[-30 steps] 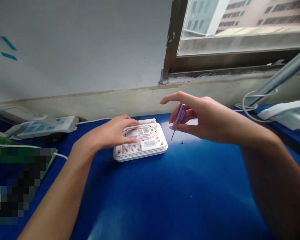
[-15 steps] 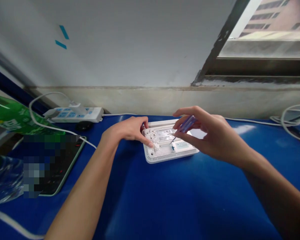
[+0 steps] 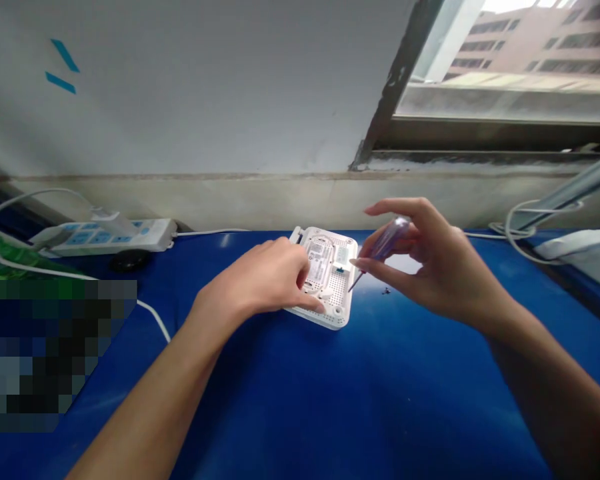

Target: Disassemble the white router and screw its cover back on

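Note:
A white router-like box (image 3: 343,283) with a perforated back lies on the blue table, printed labels facing up. My left hand (image 3: 275,275) is closed on its left side, the thumb reaching over the perforated face and the other fingers partly hidden. In my right hand (image 3: 420,260) is a screwdriver (image 3: 387,240) with a clear purple handle, pinched between thumb and fingers. The slim shaft slants down to the left, its tip close to the box's right edge; whether it touches cannot be made out. Small dark pieces, seemingly screws (image 3: 386,291), lie right of the box.
At the back left, a white power strip (image 3: 115,235) holds a plug and cable, with a black round object (image 3: 130,260) in front. A green bottle (image 3: 10,257) is at the left edge. Coiled white cable (image 3: 523,227) loops around a metal pole (image 3: 575,183) at the right.
The box has been turned counter-clockwise, and my left hand has shifted along with it. The screwdriver has lifted away from the box's middle toward its right edge. The view has swung right.

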Available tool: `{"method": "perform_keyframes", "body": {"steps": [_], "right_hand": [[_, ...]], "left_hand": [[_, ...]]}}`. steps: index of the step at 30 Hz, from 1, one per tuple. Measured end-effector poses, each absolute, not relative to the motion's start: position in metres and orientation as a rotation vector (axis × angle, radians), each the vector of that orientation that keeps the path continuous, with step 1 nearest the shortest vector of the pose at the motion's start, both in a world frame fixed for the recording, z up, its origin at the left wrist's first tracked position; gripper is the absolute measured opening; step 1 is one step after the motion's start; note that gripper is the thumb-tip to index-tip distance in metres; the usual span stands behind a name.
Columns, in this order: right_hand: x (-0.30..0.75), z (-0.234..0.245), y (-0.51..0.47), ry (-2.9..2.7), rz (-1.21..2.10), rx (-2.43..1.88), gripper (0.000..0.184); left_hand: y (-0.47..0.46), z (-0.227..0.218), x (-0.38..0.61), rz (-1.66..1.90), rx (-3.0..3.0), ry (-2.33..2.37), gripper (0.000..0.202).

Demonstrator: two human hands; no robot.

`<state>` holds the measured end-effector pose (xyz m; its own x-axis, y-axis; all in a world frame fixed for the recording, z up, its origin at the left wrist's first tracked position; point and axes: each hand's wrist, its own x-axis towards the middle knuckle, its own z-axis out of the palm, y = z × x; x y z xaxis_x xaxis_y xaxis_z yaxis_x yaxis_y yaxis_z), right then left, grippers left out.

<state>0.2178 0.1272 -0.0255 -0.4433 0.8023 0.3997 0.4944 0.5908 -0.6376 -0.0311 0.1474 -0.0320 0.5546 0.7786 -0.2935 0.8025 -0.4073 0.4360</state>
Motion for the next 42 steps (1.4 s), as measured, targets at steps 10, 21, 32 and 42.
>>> {"method": "perform_keyframes", "body": {"steps": [10,21,32,42], "right_hand": [[0.221,-0.065,0.109,-2.023,0.59,-0.975,0.047],[0.225,-0.049,0.115,-2.471,-0.259,-1.085,0.029],[0.218,-0.022,0.126,-2.841,0.068,-1.144,0.016],[0.216,-0.026,0.131,-2.728,-0.077,-1.333,0.019]], "left_hand": [[0.161,-0.082,-0.02,-0.013,2.58,1.051,0.111],[0.137,-0.079,0.016,0.035,2.498,1.548,0.119],[0.164,-0.075,-0.028,-0.066,2.512,1.279,0.122],[0.161,-0.077,-0.029,-0.018,2.524,1.275,0.12]]}}
